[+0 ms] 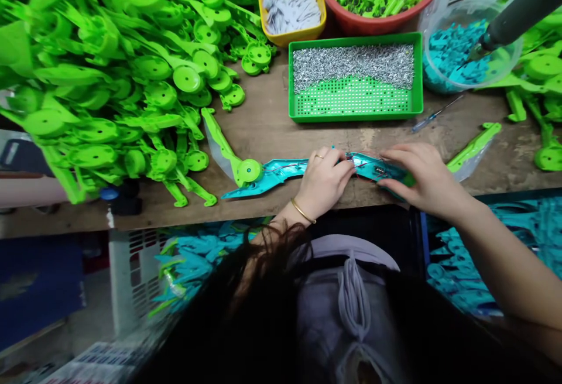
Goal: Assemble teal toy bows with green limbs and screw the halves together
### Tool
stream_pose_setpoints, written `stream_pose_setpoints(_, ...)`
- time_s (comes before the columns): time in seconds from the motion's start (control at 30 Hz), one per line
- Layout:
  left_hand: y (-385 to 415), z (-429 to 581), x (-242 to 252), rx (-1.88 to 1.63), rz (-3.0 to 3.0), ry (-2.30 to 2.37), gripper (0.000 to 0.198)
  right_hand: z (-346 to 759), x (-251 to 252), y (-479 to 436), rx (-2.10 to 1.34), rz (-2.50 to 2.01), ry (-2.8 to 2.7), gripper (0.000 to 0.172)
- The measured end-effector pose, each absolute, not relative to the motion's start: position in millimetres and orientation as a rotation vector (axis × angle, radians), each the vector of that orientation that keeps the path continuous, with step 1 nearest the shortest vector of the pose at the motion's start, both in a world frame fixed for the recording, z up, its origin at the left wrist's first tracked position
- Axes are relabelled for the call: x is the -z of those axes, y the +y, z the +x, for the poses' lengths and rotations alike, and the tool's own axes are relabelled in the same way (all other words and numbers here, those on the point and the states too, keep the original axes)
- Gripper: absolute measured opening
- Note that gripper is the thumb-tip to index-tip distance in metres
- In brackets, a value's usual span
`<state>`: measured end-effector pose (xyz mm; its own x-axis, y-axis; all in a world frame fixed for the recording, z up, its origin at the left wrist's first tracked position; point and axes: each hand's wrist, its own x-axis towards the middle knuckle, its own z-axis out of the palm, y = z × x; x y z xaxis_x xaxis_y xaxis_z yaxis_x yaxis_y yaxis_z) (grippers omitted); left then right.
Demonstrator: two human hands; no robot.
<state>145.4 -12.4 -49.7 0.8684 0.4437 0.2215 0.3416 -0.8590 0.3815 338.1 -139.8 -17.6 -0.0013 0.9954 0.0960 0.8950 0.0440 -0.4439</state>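
A long blue plastic piece (281, 174) lies across the table near its front edge, with thin red wires running inside it. A green arm with a round disc (248, 171) joins its left end, and another green arm (476, 145) sticks out at the right. My left hand (325, 174) is closed over the middle of the blue piece, its fingertips at the wires. My right hand (417, 176) holds the right part of the piece between thumb and fingers, near a small metal spring (380, 170).
Green parts (149, 68) pile up at the left. Behind the hands are a green tray of screws (355, 116), a yellow bin (292, 36), a red bowl (386, 26) and a clear tub (474, 82). A screwdriver (434, 116) lies right; a dark tool (522, 9) hangs above.
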Motion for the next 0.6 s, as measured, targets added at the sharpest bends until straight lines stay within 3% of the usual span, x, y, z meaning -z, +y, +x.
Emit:
stream_pose_setpoints(0.13,-13.1,149.3,48.0,-0.406,2.755,0.58,0.028,334.0,22.3,-145.7,-0.209,-2.026,-2.024,0.048)
stream_pose_setpoints(0.4,-14.4,152.5,46.1,-0.318,2.904,0.554,0.025,320.0,31.9,-119.4,-0.112,-1.95,-2.087,0.032)
stream_pose_setpoints(0.6,-20.0,145.9,41.7,-0.386,2.788,0.573,0.027,311.0,35.3,-107.9,-0.094,-2.053,-2.119,0.035)
